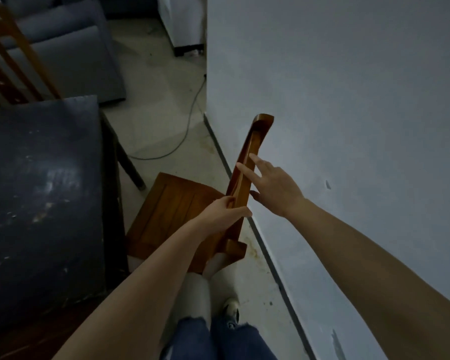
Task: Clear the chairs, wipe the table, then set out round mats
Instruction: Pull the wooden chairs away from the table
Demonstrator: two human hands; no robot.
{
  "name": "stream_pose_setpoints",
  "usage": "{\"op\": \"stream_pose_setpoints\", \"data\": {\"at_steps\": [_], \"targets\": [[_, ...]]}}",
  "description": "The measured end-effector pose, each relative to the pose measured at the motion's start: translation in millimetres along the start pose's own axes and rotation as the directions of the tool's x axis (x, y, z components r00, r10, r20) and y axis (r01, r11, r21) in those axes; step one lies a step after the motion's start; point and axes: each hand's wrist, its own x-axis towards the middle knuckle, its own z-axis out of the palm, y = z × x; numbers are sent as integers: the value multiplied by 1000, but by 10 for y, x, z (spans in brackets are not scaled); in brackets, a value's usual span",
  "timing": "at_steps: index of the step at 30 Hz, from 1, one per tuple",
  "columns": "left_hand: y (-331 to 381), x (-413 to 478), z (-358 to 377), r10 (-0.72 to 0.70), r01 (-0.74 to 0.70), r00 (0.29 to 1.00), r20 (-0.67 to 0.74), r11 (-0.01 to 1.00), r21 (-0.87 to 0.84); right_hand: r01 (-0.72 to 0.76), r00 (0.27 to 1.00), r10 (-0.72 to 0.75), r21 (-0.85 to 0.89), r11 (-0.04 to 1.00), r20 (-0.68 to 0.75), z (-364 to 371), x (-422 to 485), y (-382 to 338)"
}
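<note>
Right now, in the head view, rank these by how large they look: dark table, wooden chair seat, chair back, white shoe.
1. dark table, though nearness to the camera enlarges it
2. wooden chair seat
3. chair back, seen edge-on, so it looks narrow
4. white shoe

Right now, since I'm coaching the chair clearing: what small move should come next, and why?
Probably curl the right hand round the wooden top rail. Only the left hand grips that rail; the right hand's fingers are straight at it. The chair stands tight between the dark table and the wall, so two hands should steer it out.
</note>
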Motion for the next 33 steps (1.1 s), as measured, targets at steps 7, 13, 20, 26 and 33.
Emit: {"op": "stream_pose_setpoints", "data": {"at_steps": [7,13,20,26,33], "targets": [[4,53,-70,-91,92,987,134,996,6,92,992,-92,6,996,84,-34,411,162],[43,106,-117,-129,111,979,156,986,121,97,988,-91,-39,994,126,-86,654,160],[62,241,-231,-96,91,994,57,991,96,130,986,-123,-54,990,113,-137,1021,147],[63,398,-480,-96,97,995,-35,994,56,189,976,-178,-83,978,130,-176,1431,89],[143,600,-787,-146,148,985,-96,989,15,319,945,-306,-123,940,115,-197,1927,113]]}}
